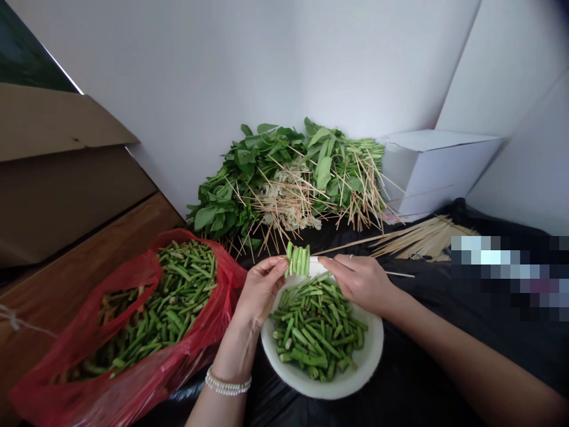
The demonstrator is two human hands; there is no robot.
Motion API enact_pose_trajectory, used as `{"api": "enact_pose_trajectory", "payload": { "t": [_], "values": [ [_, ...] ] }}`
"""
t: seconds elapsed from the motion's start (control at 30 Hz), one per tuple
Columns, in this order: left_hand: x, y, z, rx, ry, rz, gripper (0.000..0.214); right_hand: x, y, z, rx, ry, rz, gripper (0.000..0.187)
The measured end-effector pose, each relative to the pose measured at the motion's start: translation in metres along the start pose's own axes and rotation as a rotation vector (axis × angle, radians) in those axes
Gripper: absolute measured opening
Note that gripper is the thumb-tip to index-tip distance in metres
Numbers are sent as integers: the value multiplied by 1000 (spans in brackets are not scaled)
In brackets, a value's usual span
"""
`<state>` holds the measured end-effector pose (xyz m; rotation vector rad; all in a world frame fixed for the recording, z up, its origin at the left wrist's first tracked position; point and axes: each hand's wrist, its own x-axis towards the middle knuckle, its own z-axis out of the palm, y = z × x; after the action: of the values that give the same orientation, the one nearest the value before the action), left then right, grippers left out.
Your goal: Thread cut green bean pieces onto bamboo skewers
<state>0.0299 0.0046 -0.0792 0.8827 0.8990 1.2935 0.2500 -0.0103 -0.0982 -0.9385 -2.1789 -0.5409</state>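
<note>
Over the far rim of a white bowl (322, 388), my left hand (263, 289) pinches a green stem piece at the left end of a row of cut green stems (299, 261) set side by side. My right hand (362, 281) is closed around a thin wooden skewer (401, 274), whose tail sticks out to the right past the knuckles. The skewer appears to run into the row of stems, though its tip is hidden. Beneath both hands, the bowl holds many loose cut stems (317, 332).
A red plastic bag (231, 279) full of cut stems lies at left. Behind stand leafy greens (249, 154) with many loaded skewers (288, 198). Bare skewers (418, 234) lie at right, near a white box (448, 166). Black sheeting (422, 367) covers the surface.
</note>
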Motion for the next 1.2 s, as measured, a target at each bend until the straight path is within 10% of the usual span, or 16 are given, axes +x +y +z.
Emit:
{"api": "enact_pose_trajectory", "payload": {
  "t": [0.47, 0.9, 1.2],
  "values": [
    [-9, -10, -5, 1725, -371, 509, 27, -1, 8, -1, -79, 6, 45, 33],
    [-14, -8, 2, 1808, -398, 462, 20, -3, 10, 3, -63, 0, 53, 32],
    [-3, -11, -4, 991, -206, 352, 19, -1, 12, 0, 5, 129, 108, 32]
  ]
}}
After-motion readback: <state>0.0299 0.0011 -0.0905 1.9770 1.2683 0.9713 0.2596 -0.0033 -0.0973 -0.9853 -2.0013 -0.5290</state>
